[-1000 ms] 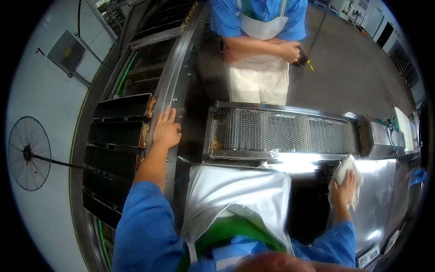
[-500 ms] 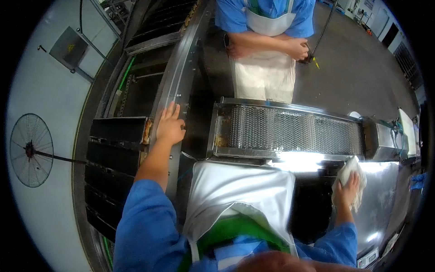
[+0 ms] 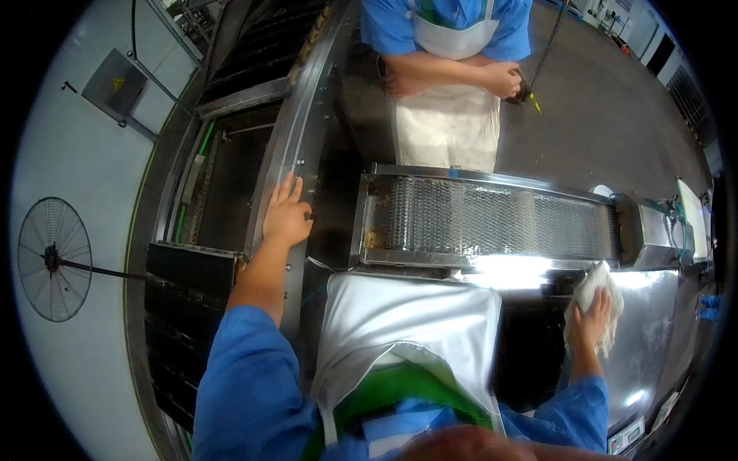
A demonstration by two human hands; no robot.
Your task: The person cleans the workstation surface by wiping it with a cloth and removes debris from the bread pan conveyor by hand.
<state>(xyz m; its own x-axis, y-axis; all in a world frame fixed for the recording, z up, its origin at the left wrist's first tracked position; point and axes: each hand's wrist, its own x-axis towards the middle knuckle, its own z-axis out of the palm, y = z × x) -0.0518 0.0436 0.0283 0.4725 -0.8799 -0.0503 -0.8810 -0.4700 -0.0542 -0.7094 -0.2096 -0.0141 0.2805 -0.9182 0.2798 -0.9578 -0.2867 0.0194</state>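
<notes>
My left hand (image 3: 287, 217) rests with its fingers spread on the metal rail (image 3: 296, 138) along the side of the left conveyor, and nothing is in it. Dark moulds (image 3: 188, 307) sit on that conveyor below and left of the hand. At the right, my right hand (image 3: 594, 315) lies over a whitish cloth (image 3: 586, 296) at the edge of a shiny steel surface (image 3: 642, 330), its fingers pressed onto the cloth. Between the hands a mesh belt (image 3: 492, 219) runs in a steel frame.
Across the mesh belt stands a person (image 3: 450, 69) with folded arms, in blue sleeves and a white apron. A wall fan (image 3: 52, 260) is at the far left. A steel box (image 3: 653, 234) adjoins the belt's right end. A small device with a display (image 3: 626, 436) lies lower right.
The dark moulds on the left conveyor have moved down the frame, widening the gap beside my left hand. The view has shifted slightly. Both hands keep nearly the same places.
</notes>
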